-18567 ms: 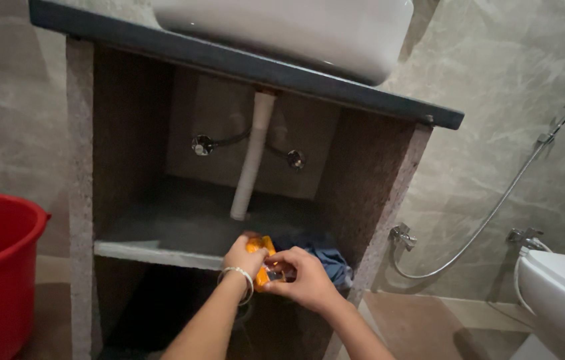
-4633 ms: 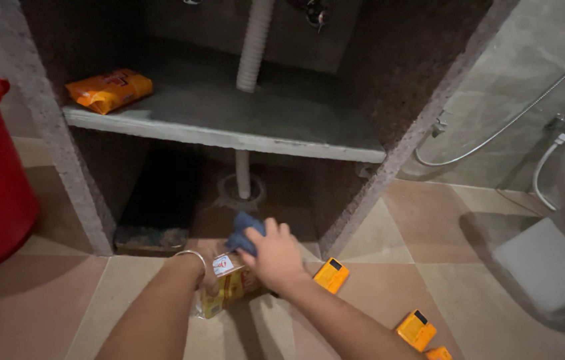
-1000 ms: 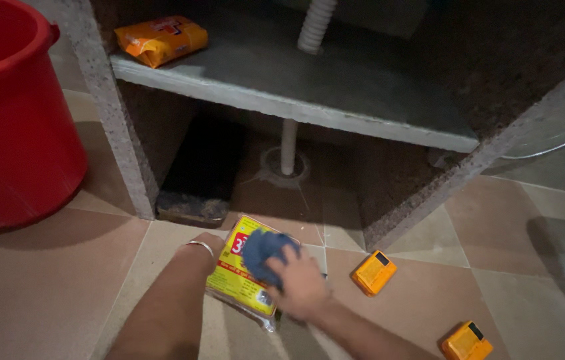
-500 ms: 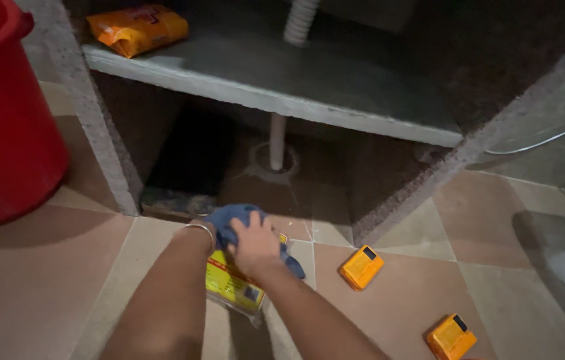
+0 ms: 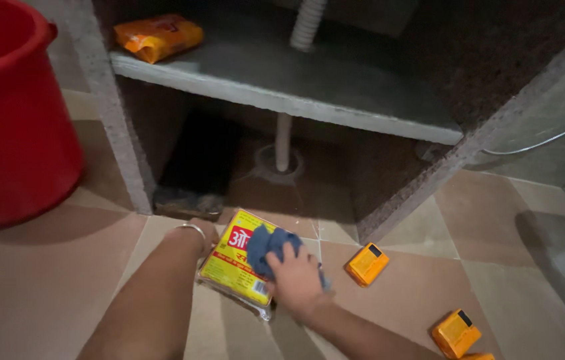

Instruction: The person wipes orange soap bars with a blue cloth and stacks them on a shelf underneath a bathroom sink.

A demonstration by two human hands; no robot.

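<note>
Packet (image 5: 237, 261), yellow and flat, with a red patch at its top, lies tilted on the tiled floor (image 5: 49, 287); its long axis runs from the upper left, near the cabinet opening, down to the lower right toward the person. The red end points up and away, the clear sealed edge points back at the wrist. On top of it sits a blue cloth (image 5: 270, 243), bunched up and pressed onto the packet's right half by the right hand (image 5: 294, 280), fingers spread and curled over the fabric, gripping it. The left hand (image 5: 204, 233), a thin bangle on its wrist, holds the packet's left edge; its fingers are tucked behind the packet, so how tightly they close I cannot tell.

Just right of the right hand lies a small orange box (image 5: 366, 264), apart from the packet. Further right and nearer the person, a second orange box (image 5: 456, 333). Beyond the hands, the open cabinet: a grey shelf (image 5: 282, 100) with an orange pouch (image 5: 157, 37) at its left end and a white pipe (image 5: 284, 141) dropping to the floor. Far left of the left hand stands a red bucket (image 5: 9, 127).
</note>
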